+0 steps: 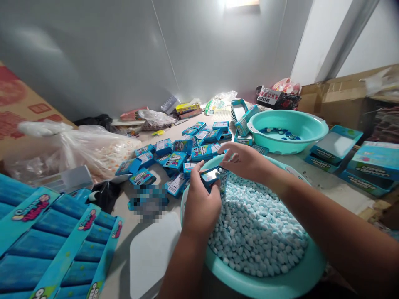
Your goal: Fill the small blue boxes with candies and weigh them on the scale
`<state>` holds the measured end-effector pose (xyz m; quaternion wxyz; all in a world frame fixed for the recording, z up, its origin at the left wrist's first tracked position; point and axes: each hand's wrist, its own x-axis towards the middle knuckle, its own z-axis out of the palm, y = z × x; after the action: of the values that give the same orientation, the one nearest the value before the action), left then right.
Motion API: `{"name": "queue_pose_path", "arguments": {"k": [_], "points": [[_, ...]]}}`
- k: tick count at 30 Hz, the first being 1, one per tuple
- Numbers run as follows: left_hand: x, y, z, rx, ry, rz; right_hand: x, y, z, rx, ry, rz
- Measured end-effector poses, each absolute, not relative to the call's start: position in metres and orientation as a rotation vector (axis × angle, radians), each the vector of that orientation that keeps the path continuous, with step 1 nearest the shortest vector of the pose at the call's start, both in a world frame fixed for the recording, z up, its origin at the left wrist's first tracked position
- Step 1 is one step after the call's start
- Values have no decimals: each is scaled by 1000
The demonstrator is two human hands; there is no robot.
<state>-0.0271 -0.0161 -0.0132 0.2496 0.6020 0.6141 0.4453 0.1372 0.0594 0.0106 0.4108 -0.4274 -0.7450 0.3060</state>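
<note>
The small blue box (212,175) hangs over the near basin (274,288) of pale blue candies (258,224) on the counter (149,249). I see my left hand (201,205) with fingers curled tight around it. My right hand (246,161) pinches its far end, fingers nearly closed.

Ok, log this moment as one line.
left hand: holds small blue box | right hand: touching its top | below: candy basin
</note>
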Motion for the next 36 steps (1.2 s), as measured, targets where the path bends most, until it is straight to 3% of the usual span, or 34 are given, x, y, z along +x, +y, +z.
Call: {"name": "queue_pose_path", "arguments": {"k": [18,22,26,36], "points": [[-30,-13,-13,1607,1666,1224,135,43,27,-823,-1831,1207],[-28,-14,-9,1704,1653,1201,138,49,25,-868,-1805,1063],[-27,-16,-8,1866,1541,1191,139,52,19,-1184,-1912,950],[-29,-14,-12,2091,1459,1791,129,51,41,-1420,-1601,1211]]}}
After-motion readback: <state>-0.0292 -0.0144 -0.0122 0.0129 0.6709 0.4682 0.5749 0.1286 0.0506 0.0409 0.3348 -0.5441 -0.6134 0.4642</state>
